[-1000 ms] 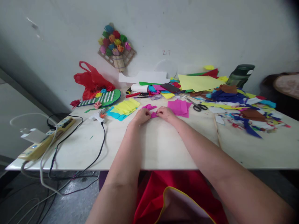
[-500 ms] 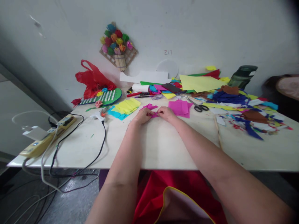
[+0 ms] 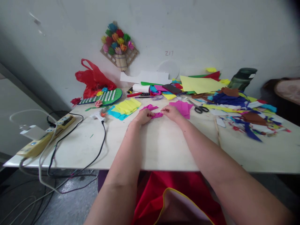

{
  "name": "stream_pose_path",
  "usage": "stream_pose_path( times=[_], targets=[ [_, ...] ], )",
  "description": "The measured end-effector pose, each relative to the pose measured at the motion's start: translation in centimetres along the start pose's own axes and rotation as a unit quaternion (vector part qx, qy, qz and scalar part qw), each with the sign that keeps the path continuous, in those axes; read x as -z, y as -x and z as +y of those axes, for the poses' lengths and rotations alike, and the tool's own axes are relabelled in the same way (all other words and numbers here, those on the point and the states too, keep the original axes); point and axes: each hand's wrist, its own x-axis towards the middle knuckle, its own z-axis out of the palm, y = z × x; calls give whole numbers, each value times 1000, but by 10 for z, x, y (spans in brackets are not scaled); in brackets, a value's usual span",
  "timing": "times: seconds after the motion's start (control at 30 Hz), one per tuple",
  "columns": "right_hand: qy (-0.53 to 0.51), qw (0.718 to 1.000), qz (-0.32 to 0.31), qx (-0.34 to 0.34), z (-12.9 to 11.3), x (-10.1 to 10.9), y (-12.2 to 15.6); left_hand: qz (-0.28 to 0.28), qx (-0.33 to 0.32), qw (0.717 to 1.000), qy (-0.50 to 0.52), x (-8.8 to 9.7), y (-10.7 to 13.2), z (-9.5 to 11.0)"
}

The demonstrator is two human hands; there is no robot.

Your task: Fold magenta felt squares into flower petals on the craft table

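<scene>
My left hand (image 3: 145,117) is closed on a small folded piece of magenta crepe paper (image 3: 157,115), which pokes out to the right of the fingers. Just off that paper's right end, my right hand (image 3: 171,112) has its thumb and fingertips pinched together; whether anything thin is between them cannot be made out. Another magenta piece (image 3: 150,107) lies just beyond my left hand. Behind the right hand rests a stack of magenta paper squares (image 3: 181,107). Yellow paper squares (image 3: 127,107) lie over blue ones (image 3: 117,115) to the left.
Black scissors (image 3: 201,109) lie right of the magenta stack, near a wooden stick (image 3: 217,132). Paper scraps (image 3: 253,118) heap up at the right. On the left are a white glue gun (image 3: 98,116) with its cord and a power strip (image 3: 45,137). A green bottle (image 3: 242,79) stands behind.
My right hand has moved slightly right, away from the left one, and its fingertips have come off the magenta paper. The left hand stays in place with the paper.
</scene>
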Motion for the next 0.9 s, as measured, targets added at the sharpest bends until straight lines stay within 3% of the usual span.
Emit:
stream_pose_path(
  times=[0.1,0.17,0.33,0.6,0.9],
  targets=[
    [69,993,-50,77,-6,-6,-1,-4,-3,1000,-11,1,0,1],
    [120,979,-114,115,-13,-9,0,-7,-8,1000,-20,0,-1,1],
    [248,931,-248,103,-28,-11,8,13,16,999,-37,0,1,2],
    [272,914,-282,102,-28,-10,9,98,151,980,-85,15,8,-5],
    [262,914,-299,85,-29,-11,12,76,143,977,-139,5,5,-4]
  ],
)
